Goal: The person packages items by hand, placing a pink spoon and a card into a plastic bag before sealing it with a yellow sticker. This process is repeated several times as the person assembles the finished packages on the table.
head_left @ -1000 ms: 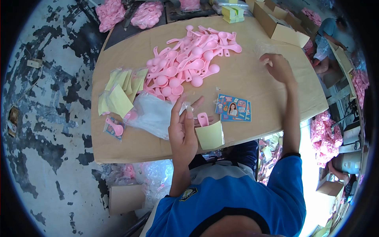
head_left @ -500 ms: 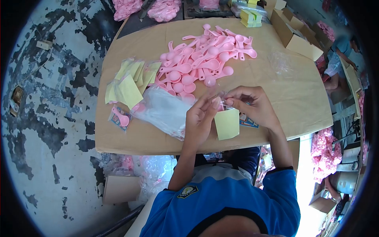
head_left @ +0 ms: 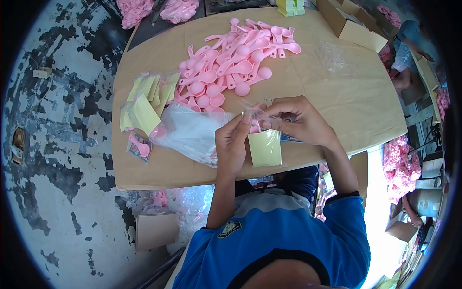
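Near the table's front edge, my left hand [head_left: 231, 144] pinches one side of the top of a clear plastic bag [head_left: 260, 115]. My right hand [head_left: 305, 120] pinches the bag's other side, its fingers closed. A yellow card [head_left: 265, 148] hangs below my fingers, seemingly inside the bag, with a bit of pink showing above it. Just beyond my hands lies a heap of pink measuring spoons [head_left: 241, 50]. Left of my left hand is a stack of clear plastic bags [head_left: 187, 130]. A blue printed card [head_left: 290, 138] is partly hidden under my right hand.
Yellow-backed packets [head_left: 146, 111] lie at the table's left, near a packed pink spoon [head_left: 140, 146]. Bundled yellow cards [head_left: 290, 7] and an open cardboard box [head_left: 351, 26] stand at the back right. A crumpled clear bag [head_left: 334, 57] lies nearby. Another person [head_left: 406, 62] sits beyond the right edge.
My hands and the bag with the yellow card have shifted slightly left. The bag's clear top now spreads between my fingers. The whole view has tilted a little.
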### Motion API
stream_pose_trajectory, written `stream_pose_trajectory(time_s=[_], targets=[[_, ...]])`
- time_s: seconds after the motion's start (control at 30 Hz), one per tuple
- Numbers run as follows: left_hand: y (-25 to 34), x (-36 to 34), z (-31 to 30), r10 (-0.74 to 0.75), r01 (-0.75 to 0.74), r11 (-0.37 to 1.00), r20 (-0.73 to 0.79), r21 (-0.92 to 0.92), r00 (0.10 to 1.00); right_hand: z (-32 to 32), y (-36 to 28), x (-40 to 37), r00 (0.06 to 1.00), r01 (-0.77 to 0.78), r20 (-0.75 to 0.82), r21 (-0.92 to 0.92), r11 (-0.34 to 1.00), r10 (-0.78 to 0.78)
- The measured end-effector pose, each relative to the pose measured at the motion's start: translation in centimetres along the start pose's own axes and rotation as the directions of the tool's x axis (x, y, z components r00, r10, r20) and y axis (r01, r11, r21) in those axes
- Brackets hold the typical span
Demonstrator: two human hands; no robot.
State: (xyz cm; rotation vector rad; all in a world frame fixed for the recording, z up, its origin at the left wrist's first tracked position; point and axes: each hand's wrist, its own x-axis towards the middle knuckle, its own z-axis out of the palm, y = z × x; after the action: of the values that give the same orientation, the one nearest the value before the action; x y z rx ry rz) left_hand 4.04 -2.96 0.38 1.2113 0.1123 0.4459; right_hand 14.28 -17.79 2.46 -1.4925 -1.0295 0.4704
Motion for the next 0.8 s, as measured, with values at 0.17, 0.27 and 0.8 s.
stream_pose_trajectory(time_s=[0.17, 0.27, 0.8], targets=[[-0.8, -0.1, -2.2, -0.047, 0.054, 0.994, 0.071, -0.099, 0.996, -0.4, -0.7, -0.3, 0.984, -0.167, -0.046, 0.111, 0.980, 0.173], [0.4, -0.3, -1.6, -0.079, 0.086, 0.994, 0.090, -0.069, 0.993, -0.8, -0.5, -0.5, 0.985, -0.144, -0.076, 0.142, 0.979, 0.156], [2.2, -1.6, -1.0, 0.023, -0.037, 0.997, 0.212, 0.061, 0.977, -1.1, 0.5, -1.9, 0.989, 0.077, -0.137, 0.130, 0.989, -0.059]])
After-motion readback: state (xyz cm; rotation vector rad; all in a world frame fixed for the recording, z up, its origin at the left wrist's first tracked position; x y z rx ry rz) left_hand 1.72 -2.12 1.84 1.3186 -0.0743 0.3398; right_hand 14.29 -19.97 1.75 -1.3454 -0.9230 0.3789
